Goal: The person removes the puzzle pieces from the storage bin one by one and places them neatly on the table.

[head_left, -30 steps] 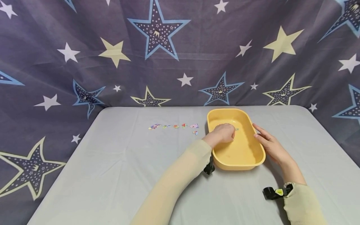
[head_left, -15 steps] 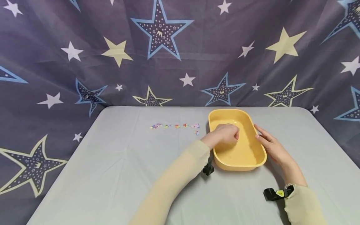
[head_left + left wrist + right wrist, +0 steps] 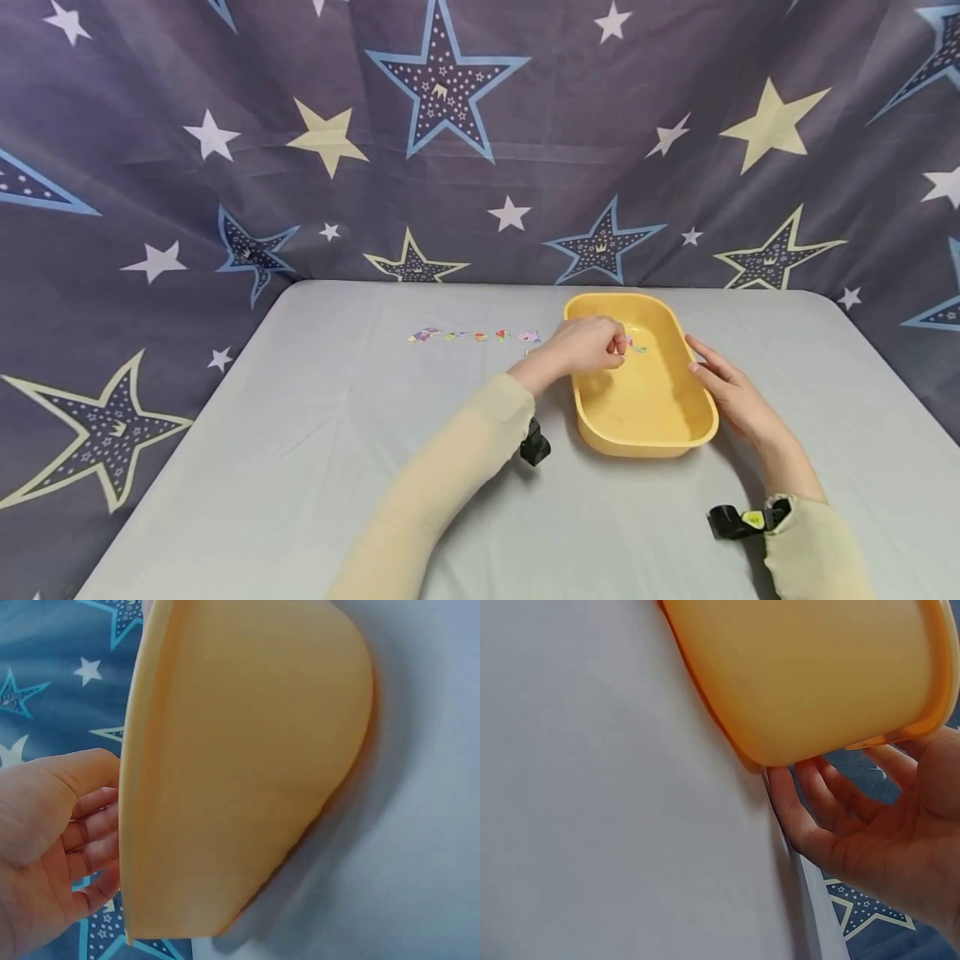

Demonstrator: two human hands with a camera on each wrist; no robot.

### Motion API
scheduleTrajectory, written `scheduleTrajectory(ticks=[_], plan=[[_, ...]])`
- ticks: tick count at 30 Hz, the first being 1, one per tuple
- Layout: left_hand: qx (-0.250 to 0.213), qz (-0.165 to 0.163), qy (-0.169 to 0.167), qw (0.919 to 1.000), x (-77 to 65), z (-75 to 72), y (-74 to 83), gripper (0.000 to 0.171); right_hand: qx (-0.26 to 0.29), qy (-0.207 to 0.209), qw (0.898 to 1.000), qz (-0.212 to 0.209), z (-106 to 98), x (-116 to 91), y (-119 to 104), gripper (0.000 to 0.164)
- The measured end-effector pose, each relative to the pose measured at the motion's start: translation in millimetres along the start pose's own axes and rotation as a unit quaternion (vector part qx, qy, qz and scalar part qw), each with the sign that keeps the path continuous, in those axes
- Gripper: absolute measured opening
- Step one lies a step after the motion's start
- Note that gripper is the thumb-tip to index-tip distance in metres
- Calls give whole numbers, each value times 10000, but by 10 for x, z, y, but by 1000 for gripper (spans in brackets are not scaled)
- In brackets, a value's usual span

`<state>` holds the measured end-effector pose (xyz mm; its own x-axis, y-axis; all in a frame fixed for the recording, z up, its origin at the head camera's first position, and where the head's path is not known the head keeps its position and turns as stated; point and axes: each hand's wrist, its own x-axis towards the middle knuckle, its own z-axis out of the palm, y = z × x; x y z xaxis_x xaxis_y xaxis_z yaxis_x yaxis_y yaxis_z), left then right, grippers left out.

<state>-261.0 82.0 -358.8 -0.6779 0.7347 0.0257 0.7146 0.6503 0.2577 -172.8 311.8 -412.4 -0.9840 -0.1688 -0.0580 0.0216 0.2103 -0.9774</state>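
Observation:
In the head view, a yellow plastic bin (image 3: 645,417) stands right of the table's middle. My left hand (image 3: 585,346) is over its left rim, fingers curled downward inside. Small colourful flat cut-outs (image 3: 640,349) lie on the bin floor just right of those fingers. The rim hides the left fingertips (image 3: 56,840) in the left wrist view, and I cannot tell whether they pinch a cut-out. My right hand (image 3: 735,396) rests its extended fingers against the bin's right side; the right wrist view shows the fingers (image 3: 802,817) along the outer wall.
A row of several small colourful cut-outs (image 3: 481,337) lies on the grey-covered table (image 3: 300,433), left of the bin. Another is mostly hidden by my left wrist. A dark star-patterned curtain (image 3: 540,100) hangs behind the table.
My left hand has risen and drawn back leftward inside the bin, uncovering cut-outs on its floor. My right hand keeps its place at the side. The head view has shifted slightly.

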Motion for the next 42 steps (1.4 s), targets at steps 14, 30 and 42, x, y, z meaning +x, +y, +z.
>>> scheduleTrajectory(ticks=[14,30,42], plan=[[-764,23,201,9969,-237,-100,-215,7,-12,-20,10000,-33,14,-1,15,58],[-655,-590,532,9947,-493,-147,-613,8,304,-61,9995,-36,-2,-4,-5,58],[-546,-1023,444,9923,-571,-62,-897,7,217,-85,9997,-41,-2,-5,1,59]])
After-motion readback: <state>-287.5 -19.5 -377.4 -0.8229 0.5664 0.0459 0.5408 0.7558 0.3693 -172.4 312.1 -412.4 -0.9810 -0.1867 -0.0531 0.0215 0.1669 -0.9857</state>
